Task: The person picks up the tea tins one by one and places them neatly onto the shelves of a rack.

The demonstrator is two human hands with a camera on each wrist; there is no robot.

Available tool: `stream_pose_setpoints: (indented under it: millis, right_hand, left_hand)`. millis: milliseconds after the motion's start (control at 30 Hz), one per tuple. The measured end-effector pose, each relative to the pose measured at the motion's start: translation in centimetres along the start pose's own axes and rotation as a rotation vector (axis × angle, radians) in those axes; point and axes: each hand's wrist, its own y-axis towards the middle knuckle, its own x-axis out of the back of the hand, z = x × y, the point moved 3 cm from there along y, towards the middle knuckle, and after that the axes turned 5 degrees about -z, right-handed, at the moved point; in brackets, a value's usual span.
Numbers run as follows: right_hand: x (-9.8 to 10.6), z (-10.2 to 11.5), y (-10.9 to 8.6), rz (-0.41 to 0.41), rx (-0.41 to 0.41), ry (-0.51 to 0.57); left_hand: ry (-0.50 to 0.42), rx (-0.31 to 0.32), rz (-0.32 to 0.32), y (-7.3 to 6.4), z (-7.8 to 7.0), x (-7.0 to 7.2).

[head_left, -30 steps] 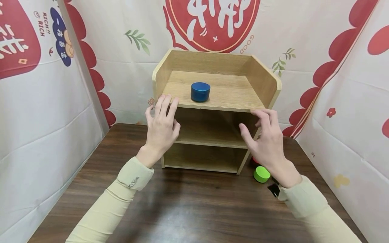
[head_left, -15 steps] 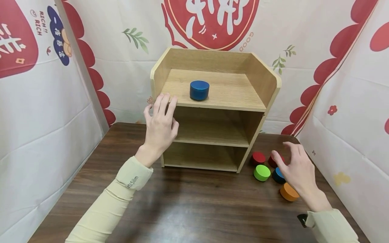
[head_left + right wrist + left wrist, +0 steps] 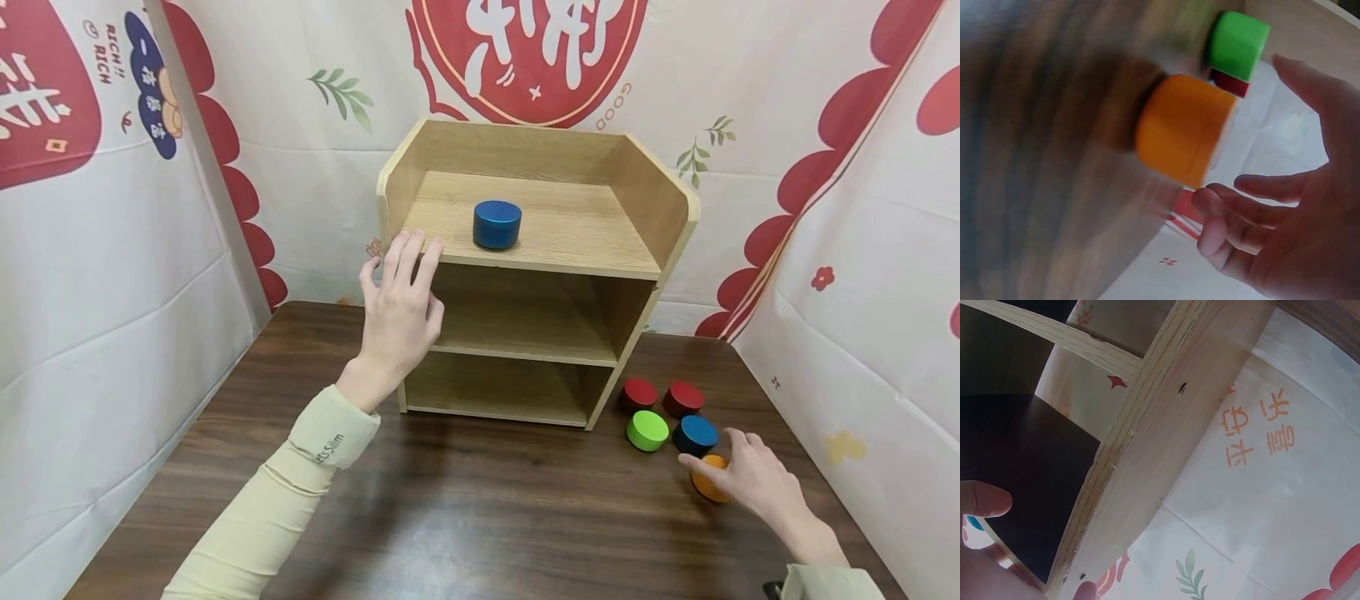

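My left hand (image 3: 399,312) holds the small wooden shelf (image 3: 517,354) at its front left corner. Its fingers curl over the top board, and its thumb lies below in the left wrist view. On the top board stands a blue round tin (image 3: 497,225). At the right of the table, my right hand (image 3: 765,483) hovers by an orange round tin (image 3: 709,477), partly covering it in the head view. Thumb and fingers are spread apart with nothing between them; in the right wrist view the orange tin (image 3: 1182,131) lies just beyond the fingertips.
Beside the shelf's right foot are two red tins (image 3: 639,395), a green tin (image 3: 647,431) and another blue tin (image 3: 696,435). All stand on the dark wooden table (image 3: 450,508). Printed cloth (image 3: 300,208) hangs at the back and both sides.
My right hand has left the shelf's right front edge and moved right and down to the orange tin. My left hand stays on the shelf's left corner.
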Motion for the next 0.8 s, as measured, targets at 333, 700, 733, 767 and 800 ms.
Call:
stream_pose_setpoints:
  millis: [333,700,733,767,800]
  right_hand:
    - [-1.8,-1.4,-0.9,0.047,-0.002,0.005]
    - [-2.8,-2.3,-1.3,-0.006,0.014,0.1]
    - [-2.8,-2.2,-1.3,-0.008,0.014,0.106]
    - [-2.6,-2.1,-1.4,-0.013,0.017,0.112]
    - [-2.5,-1.9,-1.4,-0.019,0.02,0.117]
  left_hand:
    - [-0.007,0.0,-0.002,0.0,0.0,0.1]
    - [0.001,-0.015,-0.002,0.0,0.1,0.1]
    - [0.001,-0.015,-0.002,0.0,0.1,0.1]
    - [0.001,-0.015,-0.003,0.0,0.1,0.1]
    - [0.001,-0.014,-0.005,-0.1,0.1,0.1]
